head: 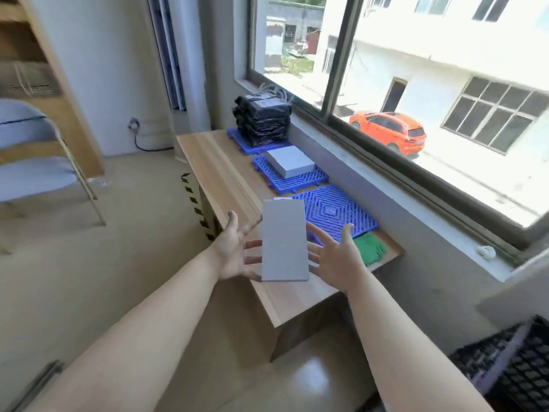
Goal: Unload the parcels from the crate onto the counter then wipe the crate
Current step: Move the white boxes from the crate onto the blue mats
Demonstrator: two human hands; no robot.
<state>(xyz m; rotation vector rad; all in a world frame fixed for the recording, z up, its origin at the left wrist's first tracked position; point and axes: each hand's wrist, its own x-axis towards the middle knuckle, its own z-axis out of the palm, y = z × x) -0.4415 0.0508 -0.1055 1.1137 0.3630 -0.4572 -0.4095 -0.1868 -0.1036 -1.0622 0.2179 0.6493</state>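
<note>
Head view: wooden counter [225, 173] under window [416, 84]; both spread hands [234, 251] carry grey parcel [283, 242].

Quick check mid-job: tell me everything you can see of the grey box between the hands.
The grey box is a flat, plain rectangular parcel, matte like cardboard, unmarked on its visible face. It is held above the wooden counter's near end, long side running away from the camera. Straight fingers of the left hand and right hand support it from either side. A white edge shows at its far end.

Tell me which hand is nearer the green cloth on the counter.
Right. The right hand is just left of the green cloth, almost touching it. The left hand is farther left, beyond the grey parcel carried between both hands.
</note>
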